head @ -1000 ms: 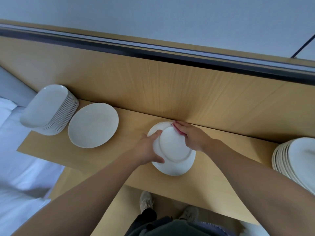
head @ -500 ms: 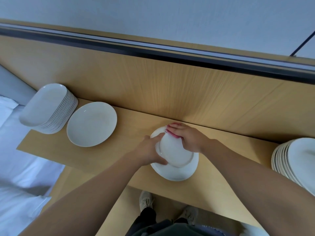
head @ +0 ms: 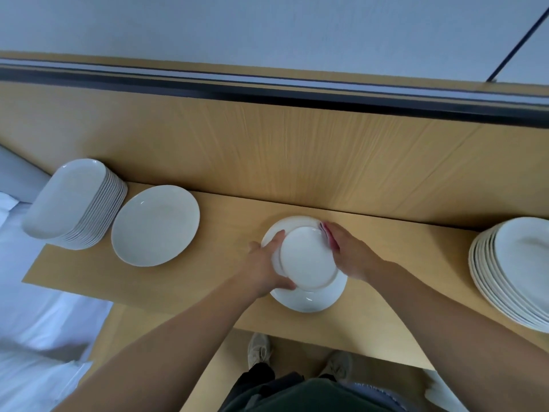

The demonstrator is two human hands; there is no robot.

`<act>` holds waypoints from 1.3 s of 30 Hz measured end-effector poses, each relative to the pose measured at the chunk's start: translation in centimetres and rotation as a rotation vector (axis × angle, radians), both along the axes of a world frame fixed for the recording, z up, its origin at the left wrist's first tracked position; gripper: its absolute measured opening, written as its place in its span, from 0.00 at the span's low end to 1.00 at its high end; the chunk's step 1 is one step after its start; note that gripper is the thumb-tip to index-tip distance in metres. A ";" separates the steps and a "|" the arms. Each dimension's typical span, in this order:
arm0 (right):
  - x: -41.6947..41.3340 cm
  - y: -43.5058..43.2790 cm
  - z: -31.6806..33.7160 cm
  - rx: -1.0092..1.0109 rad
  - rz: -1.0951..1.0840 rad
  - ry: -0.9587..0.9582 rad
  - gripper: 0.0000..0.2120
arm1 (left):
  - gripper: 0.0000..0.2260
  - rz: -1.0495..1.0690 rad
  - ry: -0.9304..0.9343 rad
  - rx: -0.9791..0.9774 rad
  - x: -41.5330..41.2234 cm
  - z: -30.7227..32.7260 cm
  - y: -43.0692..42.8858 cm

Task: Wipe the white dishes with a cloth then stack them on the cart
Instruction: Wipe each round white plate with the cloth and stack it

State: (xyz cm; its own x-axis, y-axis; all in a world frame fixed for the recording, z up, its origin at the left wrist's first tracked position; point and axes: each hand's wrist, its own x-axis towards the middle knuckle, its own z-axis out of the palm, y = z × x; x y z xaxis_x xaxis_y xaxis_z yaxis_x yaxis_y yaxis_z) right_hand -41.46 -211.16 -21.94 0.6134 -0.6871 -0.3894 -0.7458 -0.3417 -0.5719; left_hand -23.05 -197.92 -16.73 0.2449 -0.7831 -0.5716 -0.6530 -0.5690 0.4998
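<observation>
Your left hand grips the small plate by its left rim. The fingers curl over the far edge and the thumb hooks the near one, so the dish is braced against the push from the other side. Your right hand has its fingers closed round a pink cloth and presses it to the plate's far right edge. Only a sliver of cloth shows; the rest is hidden under your palm.

The small plate sits directly over a larger plate that lies flat on the table, mid-scene and close to the wooden panel. I cannot tell whether the two dishes touch. Working this low over the lower plate looks sensible — a slip would have little way to fall.

This reads as the wiping step, with the rim getting attention. You will probably need to turn the plate in your left hand to bring the rest of the edge under the cloth. Glazed china held by one rim can slide, so keep that thumb firm.

To the left lies a single round plate. Beyond it a stack of oval dishes sits at the table's far left corner, and a stack of plates stands at the right edge. I cannot tell which pile is already wiped — nor can I pick out a cart as such.
</observation>
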 end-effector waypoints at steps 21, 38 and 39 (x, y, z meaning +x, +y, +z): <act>-0.1 0.2 -0.1 -0.093 0.036 0.017 0.30 | 0.46 0.101 0.086 -0.080 -0.1 -1.9 0.0; -3.0 -0.4 -0.1 -0.019 0.067 -0.042 0.25 | 0.43 0.120 0.278 -0.075 -0.2 -2.8 -0.6; -2.9 -0.5 -0.1 -0.022 0.068 -0.027 0.26 | 0.44 0.130 0.277 -0.075 -0.3 -2.9 -0.5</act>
